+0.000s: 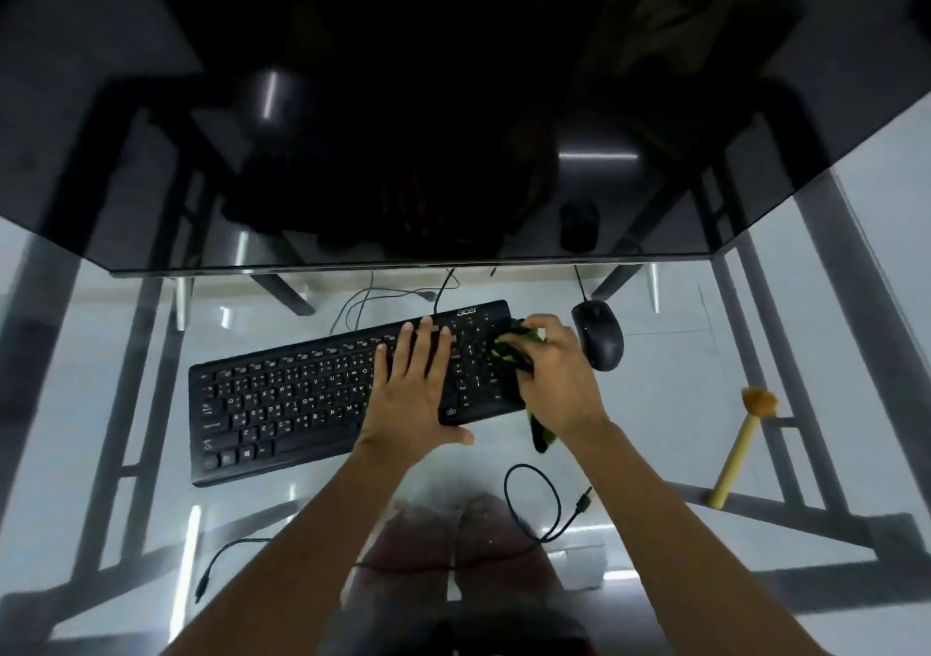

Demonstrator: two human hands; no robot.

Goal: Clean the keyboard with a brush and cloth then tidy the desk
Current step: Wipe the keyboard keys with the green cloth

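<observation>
Clear glass surface (680, 403) w/ grey metal frame legs (831, 353) visible thru it. Pale tiled floor (655, 353) below, glare streaks on it. Dark glass upper shelf (151, 151) at back; dim room.

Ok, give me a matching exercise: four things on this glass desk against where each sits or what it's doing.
1. black computer mouse
2. wooden-handled brush
3. green cloth
4. left hand

A. held in the right hand
B. lying alone far right
C. pressed flat on the black keyboard
D. just right of the keyboard

Pairs: 1-D, 2-B, 3-A, 4-C
</observation>
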